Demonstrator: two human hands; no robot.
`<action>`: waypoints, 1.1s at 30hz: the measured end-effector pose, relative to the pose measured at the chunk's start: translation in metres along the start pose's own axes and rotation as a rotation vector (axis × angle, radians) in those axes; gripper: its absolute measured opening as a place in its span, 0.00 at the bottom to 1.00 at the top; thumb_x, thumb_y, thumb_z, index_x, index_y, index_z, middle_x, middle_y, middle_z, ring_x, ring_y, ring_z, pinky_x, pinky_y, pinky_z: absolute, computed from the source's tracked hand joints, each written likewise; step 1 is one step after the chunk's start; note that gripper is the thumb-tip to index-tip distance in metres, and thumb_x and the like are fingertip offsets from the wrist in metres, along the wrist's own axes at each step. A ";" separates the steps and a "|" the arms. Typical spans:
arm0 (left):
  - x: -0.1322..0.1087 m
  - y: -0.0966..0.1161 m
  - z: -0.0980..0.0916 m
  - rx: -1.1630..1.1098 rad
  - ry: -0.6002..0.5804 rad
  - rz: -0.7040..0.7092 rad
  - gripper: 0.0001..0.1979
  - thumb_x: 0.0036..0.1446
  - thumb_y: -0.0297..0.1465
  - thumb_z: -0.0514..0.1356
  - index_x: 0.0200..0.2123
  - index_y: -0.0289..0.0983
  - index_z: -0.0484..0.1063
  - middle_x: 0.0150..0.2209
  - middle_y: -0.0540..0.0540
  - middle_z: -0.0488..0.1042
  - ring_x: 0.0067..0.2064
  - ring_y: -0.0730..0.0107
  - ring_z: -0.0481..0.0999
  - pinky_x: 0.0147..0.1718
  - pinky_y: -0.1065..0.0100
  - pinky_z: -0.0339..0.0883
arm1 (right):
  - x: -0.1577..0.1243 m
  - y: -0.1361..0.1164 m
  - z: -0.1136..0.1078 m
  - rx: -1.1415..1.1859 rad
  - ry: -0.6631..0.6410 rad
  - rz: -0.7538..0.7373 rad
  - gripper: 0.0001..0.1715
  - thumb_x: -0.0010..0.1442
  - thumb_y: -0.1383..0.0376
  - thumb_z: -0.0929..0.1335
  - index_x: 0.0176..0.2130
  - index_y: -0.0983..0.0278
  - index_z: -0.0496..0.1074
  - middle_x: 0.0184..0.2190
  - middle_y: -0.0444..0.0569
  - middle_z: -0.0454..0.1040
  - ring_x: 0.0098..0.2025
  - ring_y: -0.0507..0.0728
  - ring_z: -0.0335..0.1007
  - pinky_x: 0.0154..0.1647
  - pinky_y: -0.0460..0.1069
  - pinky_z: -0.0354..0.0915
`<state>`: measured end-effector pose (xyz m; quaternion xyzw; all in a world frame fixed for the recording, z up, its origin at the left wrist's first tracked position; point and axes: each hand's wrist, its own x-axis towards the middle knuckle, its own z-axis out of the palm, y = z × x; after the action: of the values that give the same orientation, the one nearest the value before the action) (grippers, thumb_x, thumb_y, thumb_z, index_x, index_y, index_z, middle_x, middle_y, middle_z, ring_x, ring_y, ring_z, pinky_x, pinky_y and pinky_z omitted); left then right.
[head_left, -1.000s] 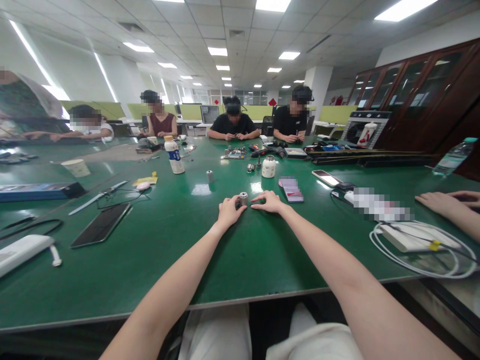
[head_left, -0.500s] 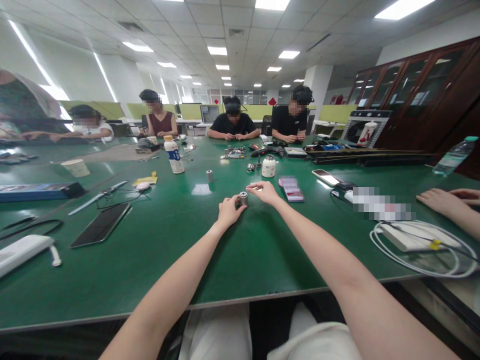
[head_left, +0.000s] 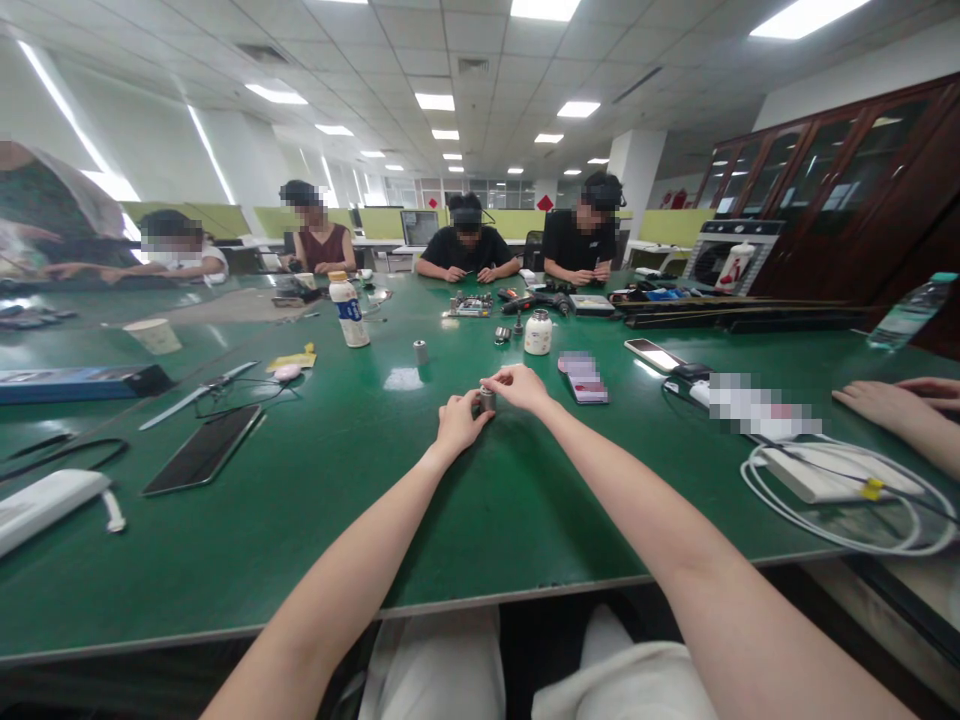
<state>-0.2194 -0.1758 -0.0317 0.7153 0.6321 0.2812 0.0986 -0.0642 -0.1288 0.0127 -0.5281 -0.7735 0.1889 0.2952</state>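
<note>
A small grey metal cylinder (head_left: pixel 488 401) stands upright on the green table (head_left: pixel 480 520), straight ahead of me. My left hand (head_left: pixel 458 422) is closed round its near left side, thumb in front. Over the cylinder's top, my right hand (head_left: pixel 523 387) has its fingertips pinched together at the rim. What they hold, if anything, is too small and covered to make out. A similar metal cylinder (head_left: pixel 420 351) stands apart, farther off to the left. Beyond my right hand is an open-necked white jar (head_left: pixel 538 334), and a pinkish phone (head_left: pixel 584 379) lies to its right.
A bottle with a blue label (head_left: pixel 349 312) stands at the back left. On the left lie a dark tablet (head_left: pixel 202 450) and a white power strip (head_left: pixel 52 505). A white box with coiled cable (head_left: pixel 825 472) lies right, near another person's hands (head_left: pixel 885 405). Several people sit opposite.
My right hand has moved a little left, from beside the cylinder onto its top. The small light thing seen earlier at its fingertips is now hidden. My left hand stays round the cylinder.
</note>
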 end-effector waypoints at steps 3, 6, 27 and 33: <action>0.000 0.000 0.001 0.000 0.003 -0.005 0.21 0.59 0.36 0.64 0.56 0.43 0.70 0.51 0.44 0.79 0.57 0.54 0.72 0.55 0.54 0.64 | 0.000 0.002 -0.003 -0.035 0.057 0.063 0.29 0.66 0.45 0.63 0.36 0.61 0.82 0.35 0.49 0.83 0.39 0.56 0.78 0.38 0.46 0.67; 0.000 0.000 0.001 -0.004 0.012 -0.004 0.22 0.59 0.37 0.64 0.56 0.42 0.69 0.51 0.43 0.79 0.56 0.54 0.72 0.55 0.54 0.64 | 0.000 0.007 -0.002 0.027 0.047 0.030 0.24 0.66 0.48 0.65 0.41 0.60 0.82 0.38 0.48 0.83 0.40 0.55 0.78 0.40 0.45 0.68; 0.000 -0.001 0.002 -0.004 0.016 -0.002 0.22 0.59 0.37 0.64 0.56 0.43 0.70 0.50 0.43 0.79 0.56 0.55 0.72 0.55 0.55 0.63 | -0.022 0.048 -0.008 -0.204 -0.175 0.065 0.19 0.57 0.46 0.73 0.47 0.46 0.80 0.61 0.47 0.70 0.66 0.68 0.57 0.66 0.67 0.52; 0.001 -0.002 0.003 0.005 0.015 -0.002 0.23 0.59 0.37 0.64 0.57 0.42 0.70 0.50 0.42 0.80 0.56 0.54 0.72 0.55 0.55 0.63 | -0.021 0.047 -0.005 -0.194 -0.175 0.066 0.18 0.56 0.46 0.74 0.46 0.45 0.80 0.62 0.46 0.69 0.67 0.67 0.57 0.67 0.66 0.52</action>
<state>-0.2196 -0.1740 -0.0345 0.7127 0.6343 0.2849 0.0921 -0.0225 -0.1306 -0.0171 -0.5611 -0.7930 0.1680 0.1677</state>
